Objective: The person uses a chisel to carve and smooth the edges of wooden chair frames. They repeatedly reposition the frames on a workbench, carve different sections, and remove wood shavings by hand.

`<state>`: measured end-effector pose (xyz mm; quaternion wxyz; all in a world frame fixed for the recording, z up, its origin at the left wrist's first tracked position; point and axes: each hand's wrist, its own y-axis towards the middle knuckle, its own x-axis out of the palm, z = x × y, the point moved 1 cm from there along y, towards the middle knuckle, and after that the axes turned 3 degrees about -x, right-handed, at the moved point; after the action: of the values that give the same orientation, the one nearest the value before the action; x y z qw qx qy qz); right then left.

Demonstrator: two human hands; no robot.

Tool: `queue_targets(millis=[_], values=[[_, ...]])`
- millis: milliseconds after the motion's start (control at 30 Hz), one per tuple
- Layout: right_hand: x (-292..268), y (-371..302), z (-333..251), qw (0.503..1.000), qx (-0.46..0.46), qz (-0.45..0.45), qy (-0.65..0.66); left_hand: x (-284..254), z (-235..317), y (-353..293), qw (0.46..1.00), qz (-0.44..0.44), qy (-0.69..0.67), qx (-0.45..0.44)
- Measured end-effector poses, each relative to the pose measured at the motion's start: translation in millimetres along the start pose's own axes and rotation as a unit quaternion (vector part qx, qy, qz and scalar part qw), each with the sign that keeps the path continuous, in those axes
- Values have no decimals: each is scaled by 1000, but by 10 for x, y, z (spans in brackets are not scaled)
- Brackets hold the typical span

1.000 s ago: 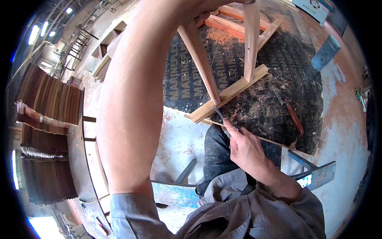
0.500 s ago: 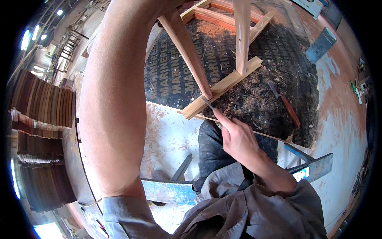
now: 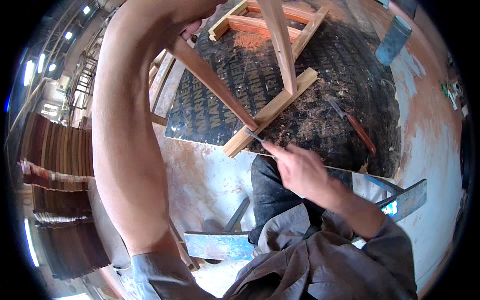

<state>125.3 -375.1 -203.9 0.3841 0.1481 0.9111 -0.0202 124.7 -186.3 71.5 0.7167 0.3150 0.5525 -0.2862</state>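
A wooden frame stands with its flat bar [image 3: 275,111] down on a dark printed board [image 3: 320,132]. Two wooden legs rise from that bar, a slanted left leg [image 3: 215,86] and a right leg [image 3: 281,50]. My left hand [image 3: 192,29] is closed on the upper end of the left leg, mostly cut off by the picture's top edge. In my right hand [image 3: 302,170], blurred by motion, is a narrow dark metal tool [image 3: 255,135]. Its tip meets the bar beside the foot of the left leg. Whether it is a file or a chisel I cannot tell.
A chisel-like tool with a red-brown handle [image 3: 361,134] lies on the board among wood shavings. Another wooden frame [image 3: 305,37] rests at the far side. A blue-grey cylinder [image 3: 393,40] stands far right. Stacked brown slats [image 3: 57,150] are at left, a blue bench [image 3: 217,246] below.
The whole view has shifted, so the board and frame sit further left. More of my left hand's fingers shows. The tool's tip stays near the left leg's foot.
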Motion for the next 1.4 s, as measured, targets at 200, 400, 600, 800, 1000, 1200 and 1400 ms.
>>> queue_targets(millis=[200, 400, 600, 800, 1000, 1200, 1400], values=[[-800, 119, 532, 995, -101, -12, -1, -4, 59, -85, 1000, 6, -16, 15], [-835, 307, 812, 991, -104, -45, -66, 144, -10, 39, 992, 60, -15, 108], [-683, 410, 845, 984, -167, -32, -59, 200, -234, 150, 993, 34, -72, 86], [-531, 302, 791, 989, -136, -27, -51, 187, -279, 197, 996, 4, -78, 43], [-215, 41, 493, 996, -78, 14, -31, 141, -341, 255, 996, -5, -56, 76], [86, 201, 104, 997, -5, 78, -18, 147, -275, 223, 989, 20, -48, 138], [-165, -366, 536, 992, 46, 100, -66, 152, -219, 214, 994, 16, -52, 97]])
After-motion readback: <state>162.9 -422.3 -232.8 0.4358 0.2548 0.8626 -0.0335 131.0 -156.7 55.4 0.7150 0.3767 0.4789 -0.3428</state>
